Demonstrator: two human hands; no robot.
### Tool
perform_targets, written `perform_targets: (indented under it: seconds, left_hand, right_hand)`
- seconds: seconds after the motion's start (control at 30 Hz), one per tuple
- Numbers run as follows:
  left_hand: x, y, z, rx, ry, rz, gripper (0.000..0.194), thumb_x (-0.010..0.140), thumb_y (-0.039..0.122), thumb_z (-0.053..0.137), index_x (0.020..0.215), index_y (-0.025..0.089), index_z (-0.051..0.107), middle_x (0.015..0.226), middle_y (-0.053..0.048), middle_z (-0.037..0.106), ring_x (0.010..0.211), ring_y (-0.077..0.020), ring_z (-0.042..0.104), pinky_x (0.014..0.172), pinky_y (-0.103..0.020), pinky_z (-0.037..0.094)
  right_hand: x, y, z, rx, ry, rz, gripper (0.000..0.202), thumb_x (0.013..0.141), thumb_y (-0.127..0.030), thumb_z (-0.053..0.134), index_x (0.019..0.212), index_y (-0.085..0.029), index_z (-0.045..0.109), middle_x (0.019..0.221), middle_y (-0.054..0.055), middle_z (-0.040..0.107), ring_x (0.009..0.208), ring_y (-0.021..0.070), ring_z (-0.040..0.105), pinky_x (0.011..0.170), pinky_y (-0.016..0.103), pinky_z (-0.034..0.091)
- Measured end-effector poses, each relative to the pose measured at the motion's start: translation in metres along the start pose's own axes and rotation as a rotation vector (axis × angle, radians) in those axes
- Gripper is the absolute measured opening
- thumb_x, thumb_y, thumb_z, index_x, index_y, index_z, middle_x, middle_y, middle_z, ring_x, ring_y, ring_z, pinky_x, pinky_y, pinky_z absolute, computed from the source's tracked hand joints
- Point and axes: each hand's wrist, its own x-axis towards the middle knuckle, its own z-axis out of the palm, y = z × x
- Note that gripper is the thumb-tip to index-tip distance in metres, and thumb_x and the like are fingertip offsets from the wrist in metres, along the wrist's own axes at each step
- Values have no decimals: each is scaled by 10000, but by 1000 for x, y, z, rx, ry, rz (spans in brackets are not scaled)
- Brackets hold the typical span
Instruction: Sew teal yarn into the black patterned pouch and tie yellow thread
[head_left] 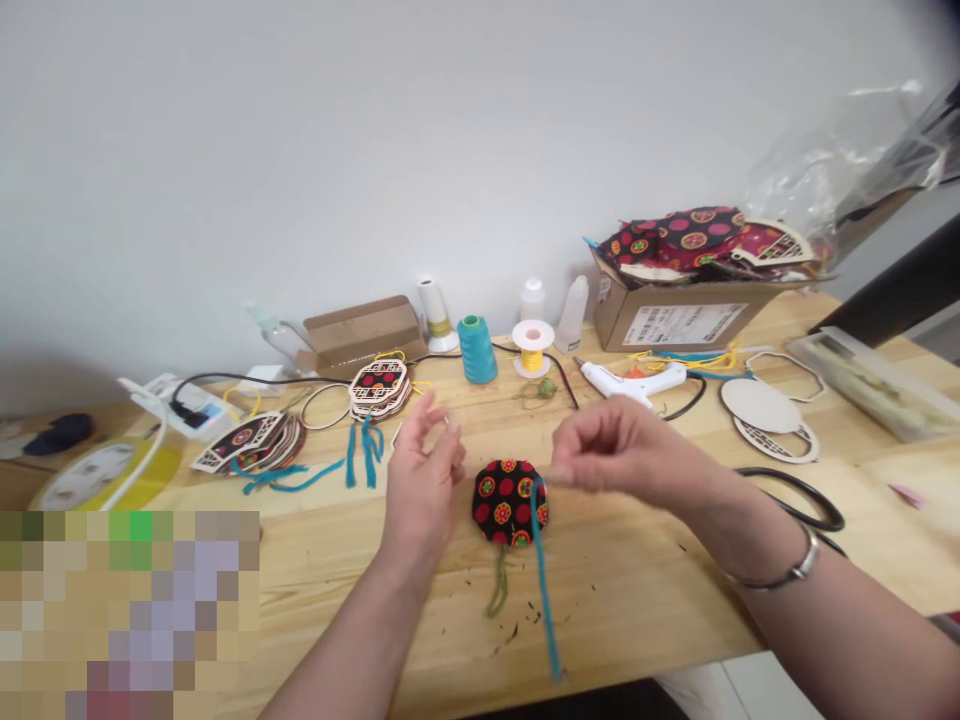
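A padded piece of black cloth with red and yellow flower dots (506, 505), roughly octagonal, lies on the table between my hands. A loop of olive-green cord (498, 585) comes from its lower edge. My right hand (619, 450) is closed in a pinch at the piece's upper right, on the upper end of a blue cord (545, 590). This cord crosses the cloth's right side and hangs down toward the table's front edge. To the left of the cloth, my left hand (426, 465) is raised with loosely curled fingers apart, and I see nothing held in it.
Behind stand a teal thread cone (478, 352), a yellow thread spool (532, 350) and a white glue gun (637, 383). Stacked wooden lattice pieces (379, 388) lie at left. A cardboard box (675, 312) of patterned pieces stands back right; a black cable (795, 482) coils at right.
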Motion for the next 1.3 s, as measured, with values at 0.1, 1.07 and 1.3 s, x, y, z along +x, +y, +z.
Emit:
perform_targets:
  seconds: [0.1, 1.07, 1.3]
  left_hand:
    - [0, -1, -2, 143, 193, 289, 619, 719, 277, 686, 1281, 322, 431, 1213, -37, 458, 742, -70, 486, 646, -191, 425]
    - [-9, 1, 8, -150, -238, -289, 211, 660, 294, 728, 759, 116, 673, 636, -17, 607, 487, -38, 418, 432, -146, 295]
    - [-10, 4, 8, -216, -254, -319, 176, 674, 277, 710, 753, 131, 652, 638, -2, 592, 558, -87, 529, 532, -197, 419]
  right_hand:
    - [6, 1, -16, -60, 399, -4, 268, 681, -363, 682, 603, -125, 587, 496, -36, 488, 455, 51, 359, 429, 198, 256]
    - [8, 45, 48, -1386, 87, -602, 157, 852, -133, 426, 743, -153, 537, 702, 35, 575, 606, 149, 464, 605, 307, 296]
    - [8, 43, 52, -1346, -8, -571, 176, 852, -147, 422, 720, -149, 539, 688, 37, 593, 602, 144, 481, 588, 300, 310]
